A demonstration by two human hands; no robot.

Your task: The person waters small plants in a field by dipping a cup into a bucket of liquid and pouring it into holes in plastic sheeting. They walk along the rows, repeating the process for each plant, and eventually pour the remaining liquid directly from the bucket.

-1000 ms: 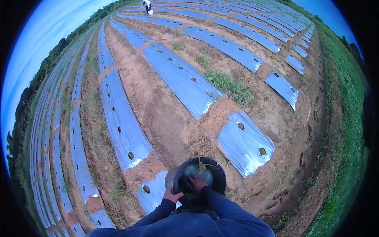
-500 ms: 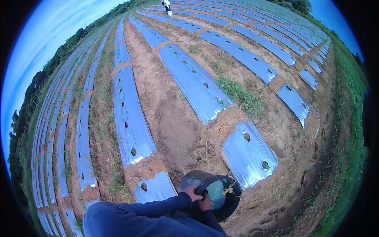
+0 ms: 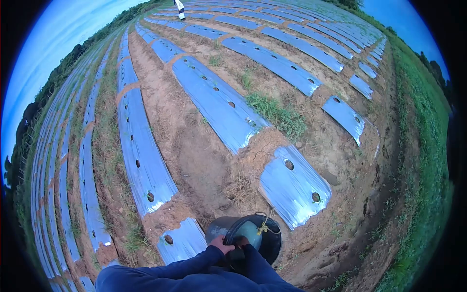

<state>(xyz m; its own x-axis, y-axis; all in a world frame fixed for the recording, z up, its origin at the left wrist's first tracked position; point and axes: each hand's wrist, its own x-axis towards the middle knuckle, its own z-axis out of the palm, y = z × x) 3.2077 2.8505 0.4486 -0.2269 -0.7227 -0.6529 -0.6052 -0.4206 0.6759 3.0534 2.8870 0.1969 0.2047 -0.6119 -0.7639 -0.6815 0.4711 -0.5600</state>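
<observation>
Down at the bottom centre, I see both arms in dark blue sleeves bent in close to the body, hands meeting on the round dark plastic bucket point(image 3: 253, 233). Left hand point(image 3: 221, 243) sits on the near-left rim, fingers curled over it, gripping the edge. Right hand point(image 3: 242, 242) rests just beside it at the rim, reaching into the mouth; I cannot tell whether its fingers are closed on anything. The bucket is held low in front of the body, tilted with its mouth facing up toward me, a yellowish cord point(image 3: 263, 227) tied at the far rim. It hangs over bare brown soil point(image 3: 204, 155), between the short end pieces of silver plastic mulch sheet point(image 3: 292, 185) with round planting holes.

No readable writing or labels anywhere.

Against half a second ago: the bucket has shifted left, toward centre, and the view has swung, so the mulch rows sit further left. A distant person point(image 3: 179, 8) stands at the top edge, also further left than before.
</observation>
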